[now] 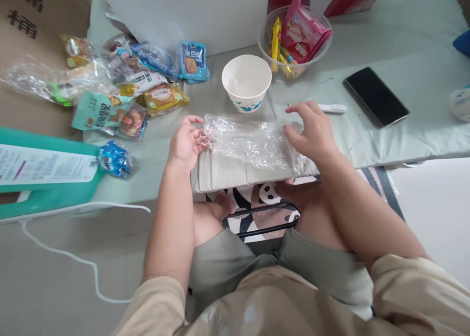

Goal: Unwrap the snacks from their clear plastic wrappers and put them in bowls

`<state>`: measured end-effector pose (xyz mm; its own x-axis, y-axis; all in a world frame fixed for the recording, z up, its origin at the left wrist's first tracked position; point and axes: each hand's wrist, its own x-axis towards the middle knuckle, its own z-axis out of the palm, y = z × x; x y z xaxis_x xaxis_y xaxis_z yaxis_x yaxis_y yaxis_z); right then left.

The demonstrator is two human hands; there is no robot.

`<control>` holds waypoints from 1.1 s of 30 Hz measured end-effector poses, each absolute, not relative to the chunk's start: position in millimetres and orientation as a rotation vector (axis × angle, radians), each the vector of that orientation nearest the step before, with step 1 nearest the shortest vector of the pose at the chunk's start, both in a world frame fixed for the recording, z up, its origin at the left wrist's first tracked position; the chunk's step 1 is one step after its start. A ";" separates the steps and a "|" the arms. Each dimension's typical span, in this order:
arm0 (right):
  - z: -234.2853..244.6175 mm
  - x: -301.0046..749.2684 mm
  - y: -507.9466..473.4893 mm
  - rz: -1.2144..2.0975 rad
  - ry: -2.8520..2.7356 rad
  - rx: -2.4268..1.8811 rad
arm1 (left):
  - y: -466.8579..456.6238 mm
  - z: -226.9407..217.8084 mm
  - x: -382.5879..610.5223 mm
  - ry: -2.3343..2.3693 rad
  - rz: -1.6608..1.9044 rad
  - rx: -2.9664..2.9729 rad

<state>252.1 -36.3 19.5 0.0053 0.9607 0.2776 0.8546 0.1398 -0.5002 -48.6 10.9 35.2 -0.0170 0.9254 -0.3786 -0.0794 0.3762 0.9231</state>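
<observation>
A crumpled clear plastic bag (249, 140) lies flat on the pale green mat (157, 150) in front of me. My left hand (187, 140) rests at the bag's left edge, fingers curled and pinching the plastic. My right hand (312, 130) lies on the bag's right end with fingers spread, pressing it down. Just behind the bag stands an empty white paper bowl (246, 84) with a blue pattern.
A heap of snack packets (125, 91) and clear wrap lies at the left. A clear tub (293, 37) of snacks stands behind the bowl. A black phone (374, 96) and a white pen (330, 108) lie at the right. A teal box (47, 174) sits at far left.
</observation>
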 end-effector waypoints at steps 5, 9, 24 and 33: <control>23.8 215.7 -26.6 0.414 -2.082 -1.721 | 7.8 33.3 -46.7 1.206 0.968 0.996; 32.3 210.1 -35.7 0.612 -2.038 -1.695 | -0.4 40.0 -43.2 1.118 0.944 1.122; 31.9 176.1 -33.6 1.343 -1.623 -1.315 | 0.4 37.2 -46.4 1.213 0.906 1.195; 28.4 182.6 -34.7 1.374 -1.070 -1.237 | -7.4 30.4 -20.8 1.013 1.000 0.735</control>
